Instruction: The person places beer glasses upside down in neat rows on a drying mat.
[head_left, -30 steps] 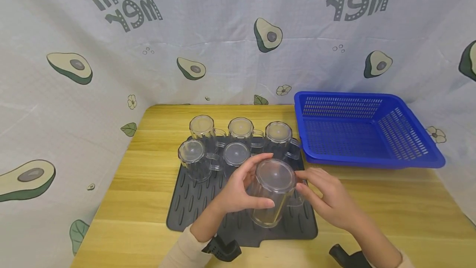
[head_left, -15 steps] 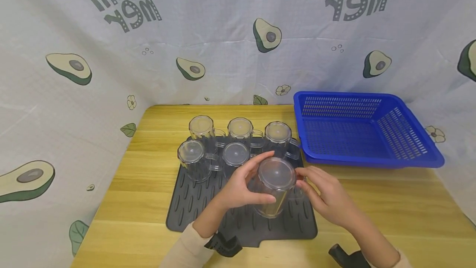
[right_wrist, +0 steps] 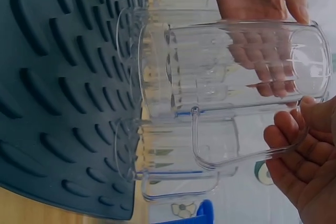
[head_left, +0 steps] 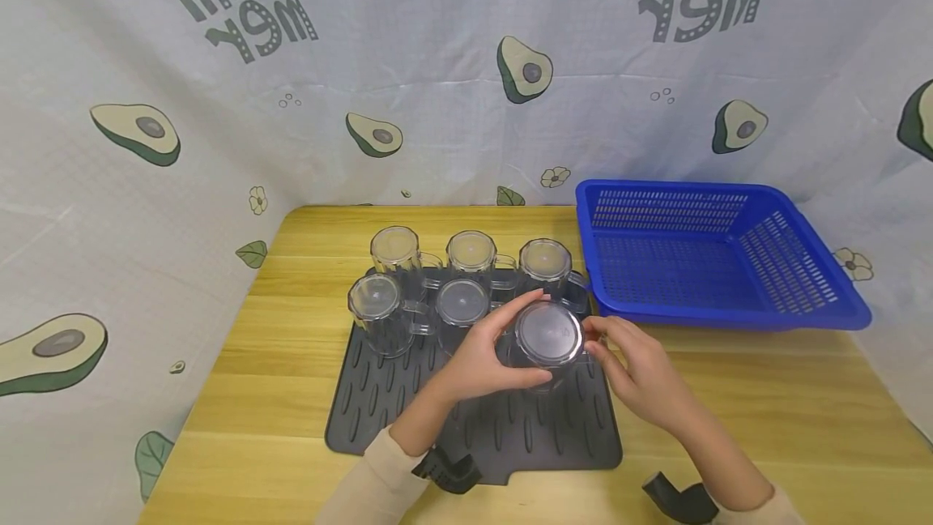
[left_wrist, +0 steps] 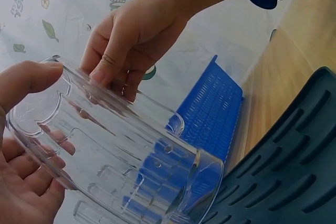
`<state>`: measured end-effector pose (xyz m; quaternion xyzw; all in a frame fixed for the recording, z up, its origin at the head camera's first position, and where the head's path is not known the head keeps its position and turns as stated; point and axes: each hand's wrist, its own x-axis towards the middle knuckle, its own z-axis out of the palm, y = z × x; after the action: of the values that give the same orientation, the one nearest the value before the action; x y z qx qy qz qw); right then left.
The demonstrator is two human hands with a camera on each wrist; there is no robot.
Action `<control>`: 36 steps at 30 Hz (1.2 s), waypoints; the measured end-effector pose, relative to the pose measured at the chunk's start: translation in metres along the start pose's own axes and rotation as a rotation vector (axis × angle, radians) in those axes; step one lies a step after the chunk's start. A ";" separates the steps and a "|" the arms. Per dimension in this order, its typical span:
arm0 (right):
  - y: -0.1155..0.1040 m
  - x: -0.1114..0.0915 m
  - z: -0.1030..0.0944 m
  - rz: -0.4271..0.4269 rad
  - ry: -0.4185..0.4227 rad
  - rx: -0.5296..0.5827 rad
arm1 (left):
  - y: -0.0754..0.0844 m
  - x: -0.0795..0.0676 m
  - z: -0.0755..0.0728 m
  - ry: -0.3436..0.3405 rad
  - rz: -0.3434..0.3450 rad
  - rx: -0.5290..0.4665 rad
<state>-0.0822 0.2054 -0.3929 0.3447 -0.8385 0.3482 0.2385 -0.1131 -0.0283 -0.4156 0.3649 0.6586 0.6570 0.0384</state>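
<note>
A clear mug [head_left: 549,336] with its base up is held close over the front right of a dark ribbed drying mat [head_left: 503,448]. My left hand [head_left: 477,359] grips it near the base, thumb on the near side and fingers round the far side. On the other side my right hand [head_left: 641,375] pinches it at the base end of the handle, as the right wrist view shows at the handle [right_wrist: 231,162]. Beyond it, several like mugs stand upside down in two rows, among them a front-left mug [head_left: 375,298] and a front-middle mug [head_left: 462,304].
A blue plastic basket [head_left: 700,318] sits at the back right of the wooden table [head_left: 240,379]. White cloth [head_left: 437,47] printed with avocados hangs behind and at the sides. A back-right mug [head_left: 545,260] stands just beyond the held one.
Both hands have carried the mug slightly away from the person and to the right, and it has come more upright, its base now seen more from above. The other mugs stay put.
</note>
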 end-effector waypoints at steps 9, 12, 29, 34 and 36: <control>0.012 -0.004 0.006 0.071 -0.013 -0.019 | -0.009 0.007 0.003 0.005 -0.068 0.076; 0.017 -0.005 0.009 0.094 -0.019 -0.018 | -0.012 0.008 0.004 0.003 -0.079 0.088; 0.027 -0.006 0.016 0.179 -0.054 -0.037 | -0.020 0.012 0.005 0.021 -0.112 0.148; 0.026 -0.008 0.017 0.211 -0.067 -0.042 | -0.020 0.013 0.007 0.021 -0.115 0.177; 0.027 -0.008 0.018 0.218 -0.072 -0.042 | -0.020 0.013 0.008 0.019 -0.119 0.190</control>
<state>-0.0996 0.2093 -0.4212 0.2589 -0.8861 0.3419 0.1760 -0.1273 -0.0124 -0.4287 0.3208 0.7389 0.5915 0.0360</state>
